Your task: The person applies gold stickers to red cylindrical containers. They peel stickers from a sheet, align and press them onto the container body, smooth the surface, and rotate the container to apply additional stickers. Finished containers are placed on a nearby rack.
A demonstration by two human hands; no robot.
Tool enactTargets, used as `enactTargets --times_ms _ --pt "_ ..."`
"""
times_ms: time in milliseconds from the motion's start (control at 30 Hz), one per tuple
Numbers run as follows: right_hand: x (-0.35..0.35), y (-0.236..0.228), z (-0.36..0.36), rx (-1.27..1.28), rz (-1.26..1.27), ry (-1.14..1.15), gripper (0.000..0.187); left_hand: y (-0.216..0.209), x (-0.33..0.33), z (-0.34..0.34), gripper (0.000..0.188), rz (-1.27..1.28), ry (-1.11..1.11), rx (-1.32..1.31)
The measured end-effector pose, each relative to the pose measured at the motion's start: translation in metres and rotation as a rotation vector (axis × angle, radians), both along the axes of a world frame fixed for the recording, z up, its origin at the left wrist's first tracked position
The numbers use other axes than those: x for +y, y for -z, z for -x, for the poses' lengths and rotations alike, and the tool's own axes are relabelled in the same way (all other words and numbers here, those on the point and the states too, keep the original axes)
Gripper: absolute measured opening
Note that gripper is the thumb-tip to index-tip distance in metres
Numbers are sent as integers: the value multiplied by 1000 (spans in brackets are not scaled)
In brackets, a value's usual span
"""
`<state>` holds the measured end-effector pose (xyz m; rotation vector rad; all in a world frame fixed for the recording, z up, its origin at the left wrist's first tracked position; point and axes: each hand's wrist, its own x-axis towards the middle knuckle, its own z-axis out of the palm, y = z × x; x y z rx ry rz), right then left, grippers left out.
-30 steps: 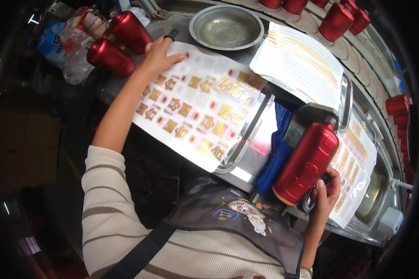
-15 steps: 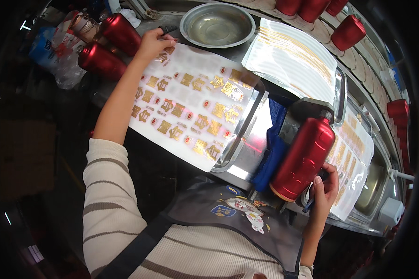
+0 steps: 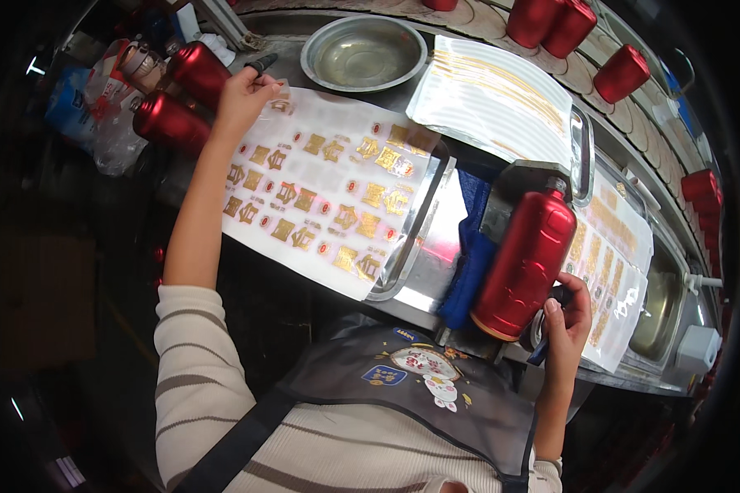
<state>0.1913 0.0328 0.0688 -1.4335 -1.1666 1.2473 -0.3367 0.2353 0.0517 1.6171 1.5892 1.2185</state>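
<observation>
My left hand (image 3: 245, 100) is at the far left corner of a white sheet of gold-lettered decals (image 3: 296, 189). Its thumb and fingers pinch that corner, and a black finger cover (image 3: 261, 64) sticks out from one finger. A red bottle (image 3: 528, 259) leans neck-up and away from me on a metal stand with blue cloth (image 3: 460, 279) beside it. Next to the bottle's base, my right hand (image 3: 569, 320) is closed around something dark, mostly hidden by the fingers. A pale round part (image 3: 538, 329) shows between that hand and the bottle.
A metal bowl (image 3: 363, 53) stands beyond the decal sheet. A white sheet with gold strips (image 3: 501, 99) lies on a tray to its right. Further right are more gold decal sheets (image 3: 604, 271) and a sink (image 3: 662, 320). Several red bottles (image 3: 621, 74) line the far side; others (image 3: 171, 122) stand at left.
My left hand has shifted a little left at the sheet's corner. The whole view has moved slightly. My right hand keeps its place beside the bottle's base.
</observation>
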Motion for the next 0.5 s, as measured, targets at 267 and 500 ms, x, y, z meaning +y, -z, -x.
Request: enactTargets --times_ms 267,500 --pt "-12 -19 0 -569 -196 -245 121 -71 -96 -134 7 -148 66 45" --pt "-6 16 5 -747 -428 -233 111 -83 -141 -226 26 -109 454 -124"
